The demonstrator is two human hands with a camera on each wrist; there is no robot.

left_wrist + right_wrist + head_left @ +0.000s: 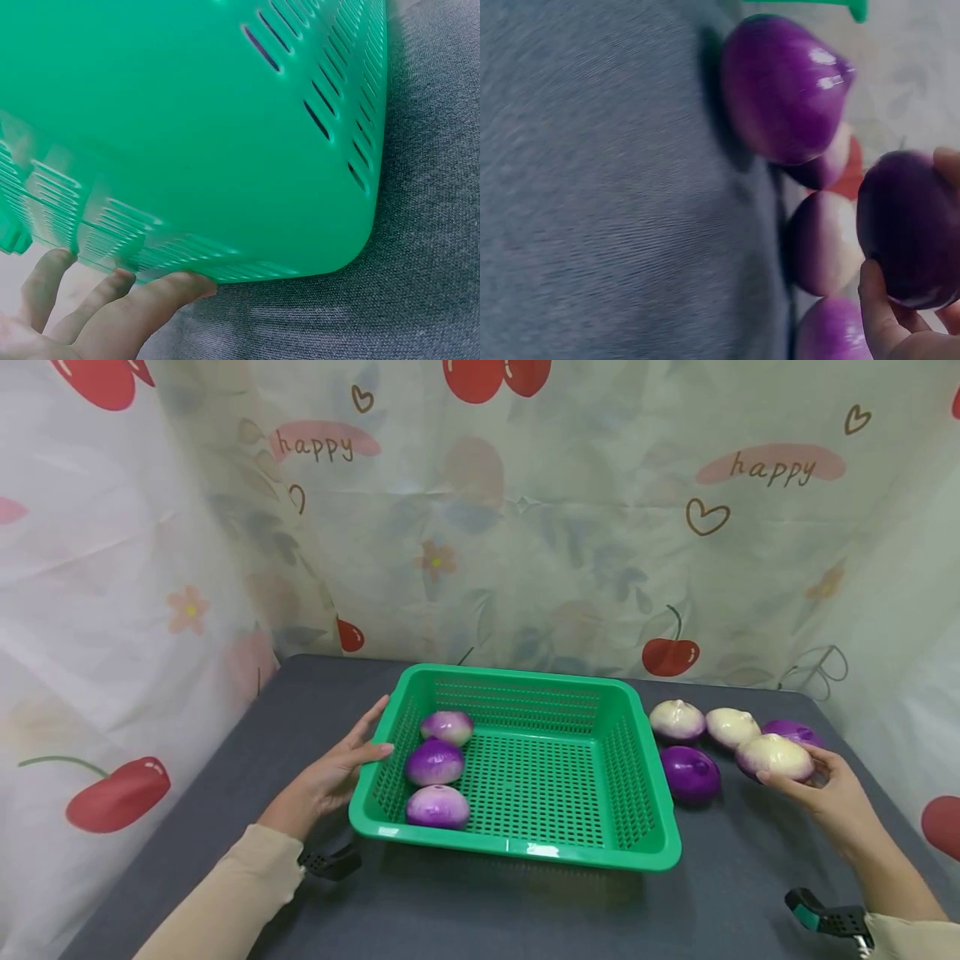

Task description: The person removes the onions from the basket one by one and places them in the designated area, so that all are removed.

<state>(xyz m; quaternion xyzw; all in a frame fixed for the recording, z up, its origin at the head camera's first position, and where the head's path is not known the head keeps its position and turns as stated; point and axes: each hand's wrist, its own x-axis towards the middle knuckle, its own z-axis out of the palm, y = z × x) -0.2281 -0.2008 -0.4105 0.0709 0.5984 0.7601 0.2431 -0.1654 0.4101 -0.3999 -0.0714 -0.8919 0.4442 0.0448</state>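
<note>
On the grey tabletop (225,793), three purple-and-white onions (435,762) lie in the green perforated plastic basket (525,852), steadied by the flat, straight-fingered left hand (330,777); the right hand (828,789) grips a fourth onion (775,757), with four more (690,774) outside.

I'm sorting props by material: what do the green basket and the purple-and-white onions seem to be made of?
The green basket looks like moulded plastic: uniform colour, slotted walls, slight sheen. The onion held in the right hand and the others look like glossy plastic or foam replicas, given their smooth skins with sharp highlights; real ones can't be ruled out.
</note>
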